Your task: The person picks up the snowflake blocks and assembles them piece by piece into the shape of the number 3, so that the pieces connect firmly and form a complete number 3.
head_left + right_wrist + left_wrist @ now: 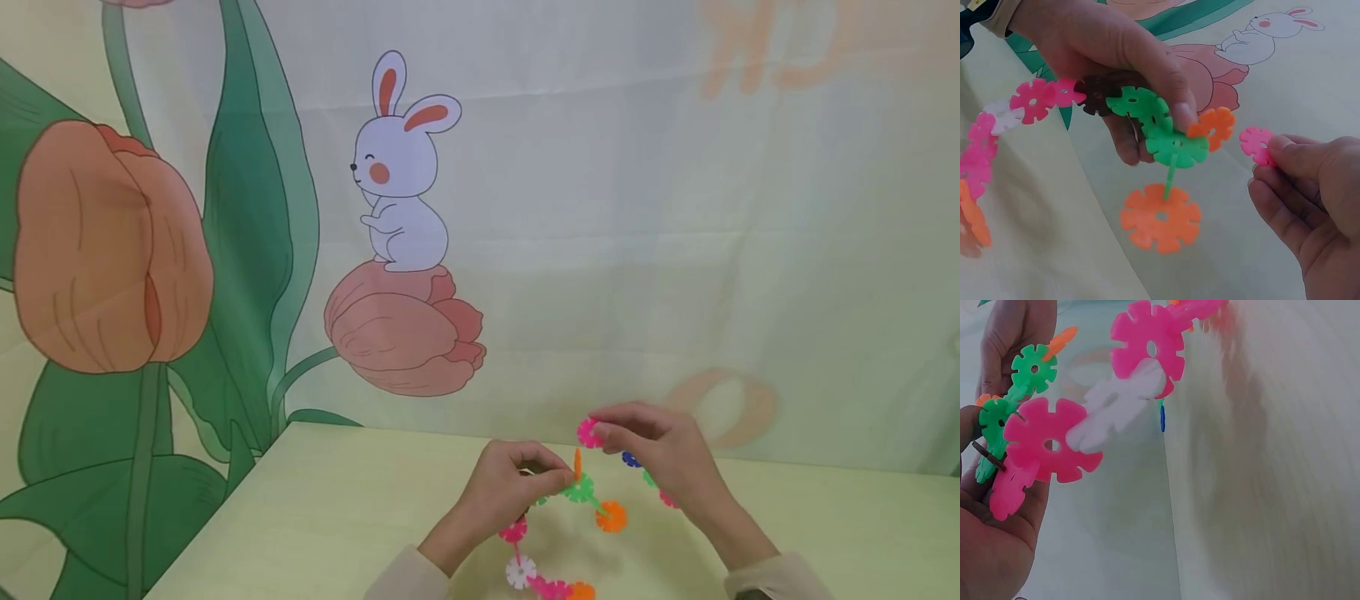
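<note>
My left hand (504, 487) pinches a chain of slotted plastic snowflake discs by a green disc (1172, 149), thumb right where an orange disc (1221, 123) is slotted in. Below it, a further orange disc (611, 517) hangs from a thin green piece seen edge-on. Across the palm the chain runs on through green, a dark brown disc (1093, 103), pink discs (1052, 440) and a white disc (521, 572), ending in pink and orange. Between thumb and fingers my right hand (671, 450) holds a single pink disc (1255, 144), a short gap away from the upright orange one.
Behind my right hand, a blue disc (631, 459), a green disc (649, 477) and a pink disc (670, 498) show in part over the pale table (315, 508). A cloth backdrop with a printed rabbit (408, 225) and tulips hangs behind the table's far edge.
</note>
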Demonstrator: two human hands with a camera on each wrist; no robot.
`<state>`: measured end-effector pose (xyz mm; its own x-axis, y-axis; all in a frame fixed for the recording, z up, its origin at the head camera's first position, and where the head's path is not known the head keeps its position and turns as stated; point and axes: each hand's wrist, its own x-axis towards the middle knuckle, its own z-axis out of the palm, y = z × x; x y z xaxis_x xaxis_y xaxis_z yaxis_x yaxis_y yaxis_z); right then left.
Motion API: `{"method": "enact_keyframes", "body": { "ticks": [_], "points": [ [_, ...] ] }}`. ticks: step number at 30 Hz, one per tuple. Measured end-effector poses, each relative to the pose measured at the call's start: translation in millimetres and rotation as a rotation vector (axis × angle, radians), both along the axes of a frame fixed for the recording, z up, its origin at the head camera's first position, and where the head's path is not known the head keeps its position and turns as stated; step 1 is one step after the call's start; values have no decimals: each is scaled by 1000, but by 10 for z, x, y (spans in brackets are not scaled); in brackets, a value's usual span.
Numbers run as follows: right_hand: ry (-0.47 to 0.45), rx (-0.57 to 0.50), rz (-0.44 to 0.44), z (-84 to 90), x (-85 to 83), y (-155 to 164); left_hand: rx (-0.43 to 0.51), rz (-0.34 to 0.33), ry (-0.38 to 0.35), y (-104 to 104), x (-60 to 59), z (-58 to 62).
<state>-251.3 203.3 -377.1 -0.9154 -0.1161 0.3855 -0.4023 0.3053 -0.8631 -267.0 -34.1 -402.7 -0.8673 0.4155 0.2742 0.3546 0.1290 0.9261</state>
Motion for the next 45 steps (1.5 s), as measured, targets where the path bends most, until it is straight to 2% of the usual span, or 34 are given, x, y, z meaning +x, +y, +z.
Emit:
{"method": "enact_keyframes", "body": {
  "ticks": [6,13,24,32,41,45],
  "points": [
    [120,74,23,10,-12,-71,-9,-17,12,-20,4,6],
    [230,63,106,31,-12,-107,-19,-34,10,-30,6,24],
    [179,58,109,21,18,-122,-8,-37,53,0,21,11],
    [141,87,108,41,47,-137,-48,-18,70,38,43,4],
    [197,85,55,46,63,-123,-52,-53,76,14,47,33],
    [231,53,89,37,70,-102,-39,-52,52,23,48,26]
  ]
}}
